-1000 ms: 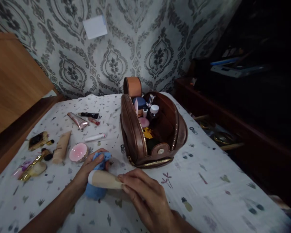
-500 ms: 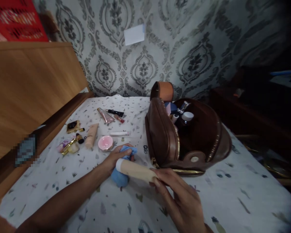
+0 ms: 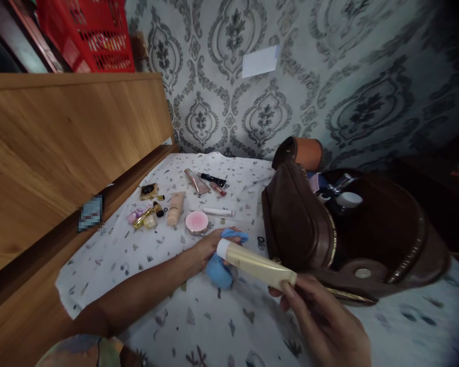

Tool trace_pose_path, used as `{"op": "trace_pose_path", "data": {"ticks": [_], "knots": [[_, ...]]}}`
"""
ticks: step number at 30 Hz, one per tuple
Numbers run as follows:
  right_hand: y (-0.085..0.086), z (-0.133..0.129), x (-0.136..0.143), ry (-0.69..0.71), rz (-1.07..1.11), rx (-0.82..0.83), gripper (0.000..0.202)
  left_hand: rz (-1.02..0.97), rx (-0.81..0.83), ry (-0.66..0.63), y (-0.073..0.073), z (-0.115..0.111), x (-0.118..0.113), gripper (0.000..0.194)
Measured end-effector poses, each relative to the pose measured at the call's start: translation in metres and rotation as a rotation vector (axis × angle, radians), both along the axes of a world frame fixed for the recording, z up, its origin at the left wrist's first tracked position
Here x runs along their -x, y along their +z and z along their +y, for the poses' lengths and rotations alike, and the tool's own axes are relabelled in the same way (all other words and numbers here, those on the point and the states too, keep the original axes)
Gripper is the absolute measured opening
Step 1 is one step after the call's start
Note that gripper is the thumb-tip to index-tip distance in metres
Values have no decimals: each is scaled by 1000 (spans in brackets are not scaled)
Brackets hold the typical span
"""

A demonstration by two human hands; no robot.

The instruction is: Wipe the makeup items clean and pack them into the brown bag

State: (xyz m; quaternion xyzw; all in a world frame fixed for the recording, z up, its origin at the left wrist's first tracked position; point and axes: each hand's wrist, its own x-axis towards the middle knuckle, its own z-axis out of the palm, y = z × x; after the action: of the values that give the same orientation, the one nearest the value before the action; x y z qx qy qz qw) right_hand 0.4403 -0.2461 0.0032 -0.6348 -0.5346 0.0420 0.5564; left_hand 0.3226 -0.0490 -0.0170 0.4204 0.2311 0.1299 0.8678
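Note:
My right hand [image 3: 325, 316] pinches the flat end of a pale yellow squeeze tube [image 3: 258, 265], whose white cap points left. Behind that cap my left hand [image 3: 210, 247] is closed on a blue cloth [image 3: 219, 271], which bulges out below and above the fingers. The tube hides part of the left hand, so I cannot tell whether cloth and tube touch. Just beyond the left hand lies a round pink compact [image 3: 197, 223]. To the right of the tube stands an open brown leather bag [image 3: 302, 219] with cosmetics inside, among them a white-lidded jar [image 3: 349, 200].
On the patterned sheet [image 3: 199, 316] lie a peach tube [image 3: 175, 208], a white pen-like stick [image 3: 218, 212], a pink tube [image 3: 196, 182], a black tube [image 3: 211, 179] and small gold items [image 3: 143, 218]. A wooden panel [image 3: 72, 122] borders the left; a red basket [image 3: 103, 41] stands above.
My view has swung left, so everything sits further right in the picture. The tube has turned slightly, and its shiny side now shows. Both hands keep their hold.

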Motion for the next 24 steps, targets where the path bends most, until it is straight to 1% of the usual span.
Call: {"op": "trace_pose_path", "data": {"ticks": [4,8,11,14,16,19,22,24], "knots": [[-4,2,-2,-14,59,27,13,-30,3,-40,-3,1,0,50],[-3,1,-3,-28,133,74,17,-38,-11,-43,-5,2,-1,52],[-1,2,-1,-48,159,65,20,-32,-24,-23,-2,0,-1,52],[3,4,0,-43,156,23,20,-5,-57,-9,5,-5,2,48],[6,5,0,-45,155,-3,17,10,-106,7,10,-10,4,47],[14,2,-1,-56,166,-61,14,23,-230,41,17,-21,6,48],[25,-4,-4,-67,180,-112,12,56,-350,60,23,-32,3,47],[33,-10,-9,-97,187,-115,13,56,-453,61,31,-36,-2,42]]}}
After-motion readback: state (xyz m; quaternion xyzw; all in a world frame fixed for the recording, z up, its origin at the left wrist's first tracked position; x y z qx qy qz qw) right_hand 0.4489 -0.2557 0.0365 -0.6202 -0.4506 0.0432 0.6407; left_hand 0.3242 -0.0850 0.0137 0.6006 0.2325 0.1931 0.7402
